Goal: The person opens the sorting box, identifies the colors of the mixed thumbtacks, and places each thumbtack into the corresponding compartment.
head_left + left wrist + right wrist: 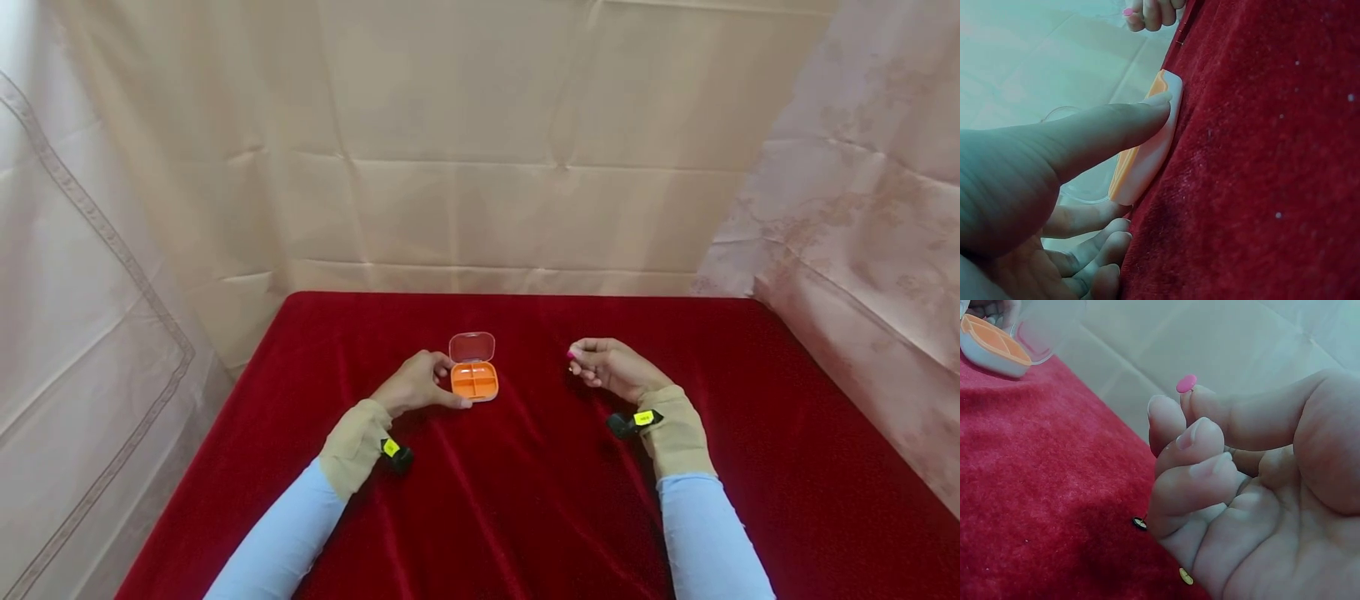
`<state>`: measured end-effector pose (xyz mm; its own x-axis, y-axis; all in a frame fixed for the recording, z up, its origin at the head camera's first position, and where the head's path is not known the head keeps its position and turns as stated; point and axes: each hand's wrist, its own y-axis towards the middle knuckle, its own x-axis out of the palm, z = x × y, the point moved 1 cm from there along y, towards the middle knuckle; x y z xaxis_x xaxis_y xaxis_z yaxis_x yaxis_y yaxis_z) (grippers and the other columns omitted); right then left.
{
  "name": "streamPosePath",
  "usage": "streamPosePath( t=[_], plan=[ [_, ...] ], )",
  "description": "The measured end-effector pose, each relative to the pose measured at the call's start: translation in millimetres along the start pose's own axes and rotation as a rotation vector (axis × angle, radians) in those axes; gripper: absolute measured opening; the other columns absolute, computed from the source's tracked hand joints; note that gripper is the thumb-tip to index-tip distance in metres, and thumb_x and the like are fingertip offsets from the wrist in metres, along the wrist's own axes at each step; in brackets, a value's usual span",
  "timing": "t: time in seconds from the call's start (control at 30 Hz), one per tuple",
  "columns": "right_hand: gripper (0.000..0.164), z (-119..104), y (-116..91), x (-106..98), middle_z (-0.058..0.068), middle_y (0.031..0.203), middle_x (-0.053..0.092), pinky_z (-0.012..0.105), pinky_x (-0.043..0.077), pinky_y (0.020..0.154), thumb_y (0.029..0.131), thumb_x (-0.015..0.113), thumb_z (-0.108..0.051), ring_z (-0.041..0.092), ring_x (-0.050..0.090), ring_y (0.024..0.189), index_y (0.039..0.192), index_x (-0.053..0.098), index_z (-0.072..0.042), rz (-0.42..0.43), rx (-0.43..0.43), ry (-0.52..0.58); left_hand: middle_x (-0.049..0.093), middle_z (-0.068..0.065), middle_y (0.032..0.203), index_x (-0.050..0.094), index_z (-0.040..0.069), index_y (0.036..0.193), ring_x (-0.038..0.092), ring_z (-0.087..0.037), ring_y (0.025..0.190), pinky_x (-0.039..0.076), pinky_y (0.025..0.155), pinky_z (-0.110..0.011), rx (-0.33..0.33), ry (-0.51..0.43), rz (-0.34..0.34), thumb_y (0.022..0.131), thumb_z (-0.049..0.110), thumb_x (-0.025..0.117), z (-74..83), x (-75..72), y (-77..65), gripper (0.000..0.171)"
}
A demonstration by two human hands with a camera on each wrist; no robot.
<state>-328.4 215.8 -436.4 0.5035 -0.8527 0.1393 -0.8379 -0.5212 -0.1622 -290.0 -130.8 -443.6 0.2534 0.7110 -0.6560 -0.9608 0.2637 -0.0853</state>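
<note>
A small pill box [474,382] with an orange divided tray, a white body and a clear lid [472,347] sits on the red cloth, its lid raised. My left hand [423,382] holds it from the left, thumb along the front wall and fingers at the side; the left wrist view shows the thumb over the white body [1155,147]. Off to the right, my right hand [617,367] pinches a pink thumbtack [1187,384] between thumb and index finger, the other fingers curled in. Under that hand, a black thumbtack [1140,523] and a yellow thumbtack [1185,576] lie on the cloth.
Red velvety cloth [525,500] covers the table. Beige curtain [450,208] hangs behind the far edge, with pale patterned fabric [862,208] on the right and white fabric [75,333] on the left. Each wrist carries a small black camera [622,425].
</note>
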Motion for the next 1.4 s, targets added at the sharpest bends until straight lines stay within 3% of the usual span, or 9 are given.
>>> streamPosePath(
  t=[0.27, 0.53, 1.1, 1.4],
  plan=[
    [0.021, 5, -6, 0, 0.008, 0.081, 0.057, 0.023, 0.036, 0.056, 0.102, 0.049, -0.006, 0.011, 0.045, 0.062, 0.111, 0.044, 0.013, -0.003, 0.021, -0.013, 0.056, -0.005, 0.105, 0.061, 0.005, 0.119, 0.051, -0.021, 0.095, 0.044, 0.078, -0.03, -0.023, -0.007, -0.024, 0.06, 0.038, 0.092, 0.3, 7.7, 0.2, 0.075],
    [0.027, 2, -2, 1, 0.007, 0.08, 0.055, 0.022, 0.036, 0.056, 0.102, 0.049, -0.007, 0.011, 0.044, 0.062, 0.11, 0.041, 0.017, -0.03, -0.023, -0.043, 0.055, -0.005, 0.106, 0.061, 0.005, 0.119, 0.051, -0.021, 0.096, 0.044, 0.079, -0.031, -0.02, -0.001, -0.007, 0.059, 0.039, 0.092, 0.0, 4.2, -0.1, 0.075],
    [0.02, 2, -2, -4, 0.007, 0.082, 0.057, 0.023, 0.036, 0.057, 0.101, 0.051, -0.008, 0.011, 0.046, 0.063, 0.111, 0.047, 0.009, -0.021, -0.004, -0.027, 0.053, -0.005, 0.106, 0.06, 0.006, 0.118, 0.05, -0.02, 0.096, 0.043, 0.08, -0.031, -0.027, -0.016, -0.008, 0.061, 0.038, 0.091, -1.3, 11.2, 4.6, 0.072],
    [0.016, 2, 3, -3, 0.006, 0.08, 0.057, 0.022, 0.036, 0.057, 0.102, 0.048, -0.006, 0.01, 0.045, 0.063, 0.107, 0.049, 0.008, -0.07, -0.029, -0.038, 0.053, -0.005, 0.105, 0.06, 0.006, 0.119, 0.05, -0.02, 0.096, 0.044, 0.081, -0.031, -0.039, -0.005, -0.001, 0.062, 0.039, 0.09, -1.4, 9.1, 2.6, 0.073]
  ],
)
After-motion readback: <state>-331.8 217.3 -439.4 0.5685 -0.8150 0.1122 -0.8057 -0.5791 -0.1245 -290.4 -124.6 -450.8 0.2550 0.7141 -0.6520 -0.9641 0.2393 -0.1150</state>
